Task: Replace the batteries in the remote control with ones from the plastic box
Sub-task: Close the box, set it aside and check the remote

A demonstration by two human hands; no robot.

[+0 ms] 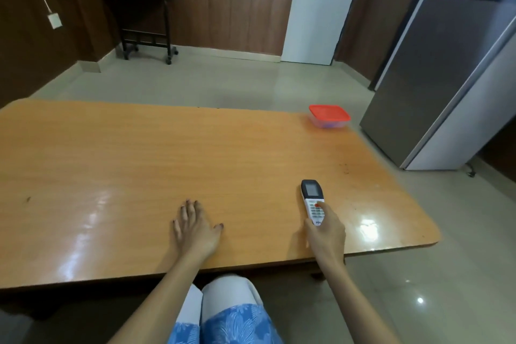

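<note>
While the person sits at the near edge of the table (111, 148), both forearms reach out over it. Left hand (195, 227): palm down, flat on the wood, fingers straight and slightly spread, grasping nothing. Right hand (325, 229): fingers curled round the lower end of the remote control (312, 198), thumb laid on the keypad by the red button. Remote control is face up with its dark screen end pointing away from the person, toward the far side. Cannot tell if it rests on the wood or is lifted a little.

Both hands are close to the near edge, well apart from each other, with the right one toward the right end of the table. A wide stretch of tabletop runs from the remote control to the far right corner. A grey fridge (446, 78) stands just past that corner, with tiled floor (195, 78) beyond the far edge.

Plastic box (329, 117): on the far right corner, near the edge, well apart from both hands. Its red lid (329, 112) is on. Something bluish shows through the clear wall; too small to tell what.
</note>
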